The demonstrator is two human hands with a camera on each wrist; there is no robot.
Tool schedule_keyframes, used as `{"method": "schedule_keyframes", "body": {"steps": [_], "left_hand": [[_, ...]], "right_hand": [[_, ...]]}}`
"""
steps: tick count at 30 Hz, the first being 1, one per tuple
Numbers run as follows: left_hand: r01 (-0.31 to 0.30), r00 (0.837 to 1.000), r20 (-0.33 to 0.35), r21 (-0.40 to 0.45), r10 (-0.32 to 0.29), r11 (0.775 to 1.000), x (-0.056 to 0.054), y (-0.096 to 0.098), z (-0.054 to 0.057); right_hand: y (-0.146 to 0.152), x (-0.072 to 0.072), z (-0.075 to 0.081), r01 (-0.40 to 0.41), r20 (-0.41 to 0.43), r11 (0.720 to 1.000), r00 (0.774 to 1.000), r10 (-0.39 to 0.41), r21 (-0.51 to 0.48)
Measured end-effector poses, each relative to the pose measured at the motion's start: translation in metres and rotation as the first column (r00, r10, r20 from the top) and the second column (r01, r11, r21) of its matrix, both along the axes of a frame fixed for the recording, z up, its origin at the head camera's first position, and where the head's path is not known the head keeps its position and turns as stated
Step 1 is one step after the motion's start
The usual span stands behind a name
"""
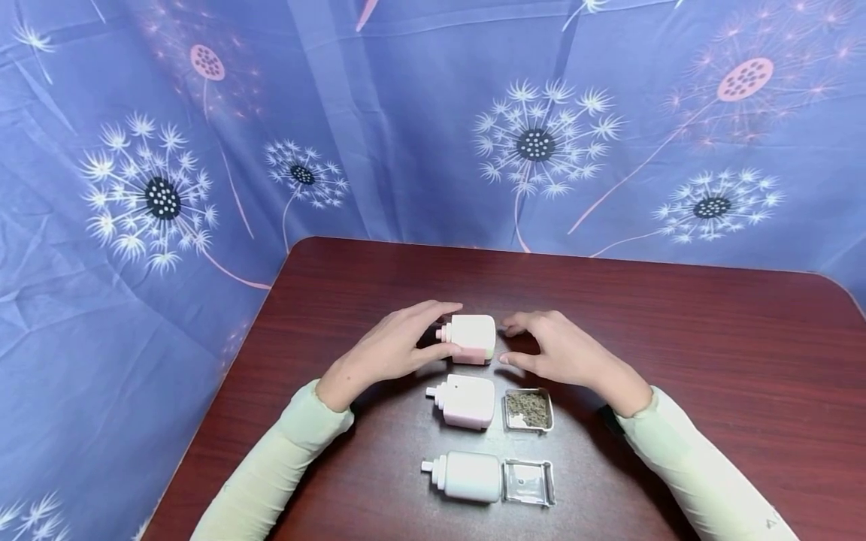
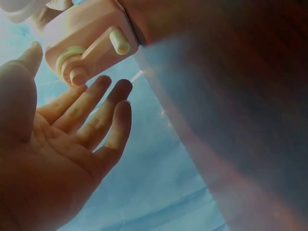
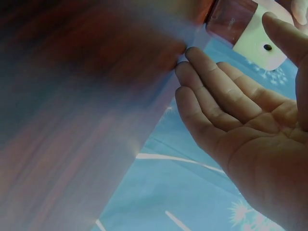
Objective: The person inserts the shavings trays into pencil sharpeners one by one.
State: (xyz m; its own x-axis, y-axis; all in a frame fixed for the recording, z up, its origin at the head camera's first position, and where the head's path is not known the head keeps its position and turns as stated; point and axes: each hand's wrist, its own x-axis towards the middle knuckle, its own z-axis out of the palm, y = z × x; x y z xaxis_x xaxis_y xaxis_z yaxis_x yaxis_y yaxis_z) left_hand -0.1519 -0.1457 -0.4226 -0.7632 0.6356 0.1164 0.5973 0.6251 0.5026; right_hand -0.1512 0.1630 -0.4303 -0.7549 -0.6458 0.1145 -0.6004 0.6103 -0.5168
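Sharpener (image 1: 473,340), pink and white with a crank, is resting at the far end of a row on the bench (image 1: 643,323), between the left hand (image 1: 387,347) and the right hand (image 1: 563,349). Neither grip is clasping it: the left is spreading thumb and fingers around the crank end, contact hard to tell, while the right is curving loosely just beside the opposite end. Nearer the wearer, a second sharpener (image 1: 468,402) is lying beside a tray (image 1: 550,412) of brown bits, a third (image 1: 471,476) beside a clear tray (image 1: 528,482). The step in hand seems to be settling this sharpener; the next move is probably calling for the left steadying its body and the right drawing out any tray inside.
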Motion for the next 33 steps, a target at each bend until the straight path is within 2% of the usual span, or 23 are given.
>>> {"method": "schedule_keyframes", "body": {"steps": [9,16,21,27,33], "left_hand": [[-0.007,0.996,-0.091,0.031,0.010,1.000,0.005,-0.010,0.013],[0.002,0.991,-0.137,0.011,0.000,1.000,0.020,-0.011,0.023],[0.022,0.986,-0.166,-0.019,-0.025,1.000,0.033,-0.011,0.031],[0.055,0.976,-0.206,-0.063,-0.067,0.997,0.044,-0.010,0.035],[0.115,0.974,-0.189,-0.075,-0.128,0.990,0.054,-0.006,0.036]], "right_hand": [[0.015,0.009,0.006,0.025,-0.040,1.000,0.999,-0.025,0.001],[0.025,0.019,0.005,0.030,-0.015,0.999,0.999,-0.029,0.014],[0.032,0.027,0.007,0.035,-0.018,0.999,0.999,-0.035,0.009],[0.040,0.039,0.012,0.017,-0.046,1.000,0.999,-0.016,0.016],[0.046,0.053,0.015,-0.016,-0.033,0.999,0.999,0.017,0.044]]}}
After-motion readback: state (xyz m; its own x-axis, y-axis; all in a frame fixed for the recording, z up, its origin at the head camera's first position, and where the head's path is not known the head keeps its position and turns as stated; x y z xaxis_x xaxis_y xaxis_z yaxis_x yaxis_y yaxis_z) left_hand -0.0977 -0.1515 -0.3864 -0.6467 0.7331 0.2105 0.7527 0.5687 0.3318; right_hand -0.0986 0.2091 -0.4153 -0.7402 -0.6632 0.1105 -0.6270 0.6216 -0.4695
